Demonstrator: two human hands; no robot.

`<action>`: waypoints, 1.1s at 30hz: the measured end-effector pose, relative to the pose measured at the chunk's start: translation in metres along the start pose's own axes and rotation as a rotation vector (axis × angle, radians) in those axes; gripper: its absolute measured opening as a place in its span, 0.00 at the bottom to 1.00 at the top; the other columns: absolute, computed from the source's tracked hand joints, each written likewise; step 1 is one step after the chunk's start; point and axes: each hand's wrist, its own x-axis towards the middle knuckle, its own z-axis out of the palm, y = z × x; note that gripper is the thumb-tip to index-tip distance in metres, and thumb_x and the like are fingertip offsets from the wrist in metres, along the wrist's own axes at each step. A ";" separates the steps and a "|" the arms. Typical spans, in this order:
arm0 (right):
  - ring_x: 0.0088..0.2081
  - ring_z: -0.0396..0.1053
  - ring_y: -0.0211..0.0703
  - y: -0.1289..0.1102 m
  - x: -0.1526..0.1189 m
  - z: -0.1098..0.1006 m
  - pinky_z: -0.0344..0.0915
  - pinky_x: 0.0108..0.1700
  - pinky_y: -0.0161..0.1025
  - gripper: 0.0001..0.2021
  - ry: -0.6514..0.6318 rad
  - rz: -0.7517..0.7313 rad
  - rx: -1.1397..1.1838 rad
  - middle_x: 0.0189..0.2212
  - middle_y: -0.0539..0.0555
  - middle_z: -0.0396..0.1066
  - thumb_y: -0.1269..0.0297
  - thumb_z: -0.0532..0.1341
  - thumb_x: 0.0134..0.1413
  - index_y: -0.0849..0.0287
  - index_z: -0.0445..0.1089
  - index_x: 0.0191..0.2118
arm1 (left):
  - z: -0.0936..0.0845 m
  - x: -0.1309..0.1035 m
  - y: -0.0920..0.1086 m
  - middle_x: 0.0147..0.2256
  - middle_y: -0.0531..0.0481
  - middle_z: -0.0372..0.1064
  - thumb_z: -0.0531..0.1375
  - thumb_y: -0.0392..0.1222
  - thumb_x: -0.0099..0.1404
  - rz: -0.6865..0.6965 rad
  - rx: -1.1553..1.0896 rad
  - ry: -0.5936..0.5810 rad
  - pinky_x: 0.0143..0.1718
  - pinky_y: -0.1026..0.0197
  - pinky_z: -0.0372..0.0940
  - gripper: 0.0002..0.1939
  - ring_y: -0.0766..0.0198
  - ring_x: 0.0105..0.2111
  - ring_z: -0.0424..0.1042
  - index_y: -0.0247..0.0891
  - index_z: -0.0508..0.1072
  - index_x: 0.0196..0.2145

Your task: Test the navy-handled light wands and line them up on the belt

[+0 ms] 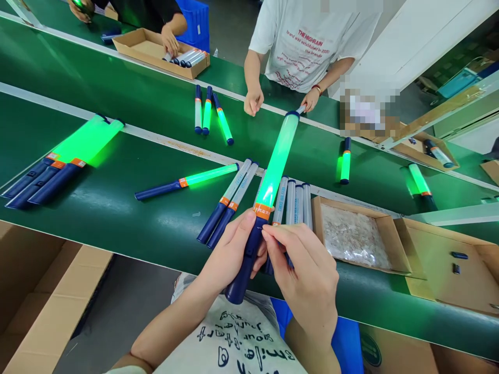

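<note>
A glowing green light stick (277, 161) with an orange band and a dark blue handle is tilted up in front of me. My left hand (237, 244) is wrapped round its handle. The fingertips of my right hand (302, 259) are pinched together at the handle, just below the orange band; something thin and tiny shows at the tips, too small to name. Unlit sticks (233, 197) lie left of my hands, and more unlit ones (299, 204) lie behind my right hand. Another lit stick (187, 181) rests further left on the green table (156, 223).
Lit sticks (74, 150) are grouped at far left. A cardboard tray (403, 259) holds a clear bag of small pieces (353, 234). Across the table, a person in a white shirt (300, 41) holds a stick, and another person's hand (169, 40) reaches into a box (128, 44).
</note>
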 end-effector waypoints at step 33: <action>0.43 0.74 0.36 0.005 0.001 0.004 0.73 0.47 0.37 0.10 0.091 0.089 0.143 0.41 0.52 0.77 0.79 0.65 0.66 0.60 0.74 0.48 | 0.003 0.000 0.000 0.20 0.55 0.61 0.54 0.64 0.77 -0.015 -0.023 0.025 0.15 0.72 0.60 0.31 0.73 0.15 0.61 0.37 0.66 0.25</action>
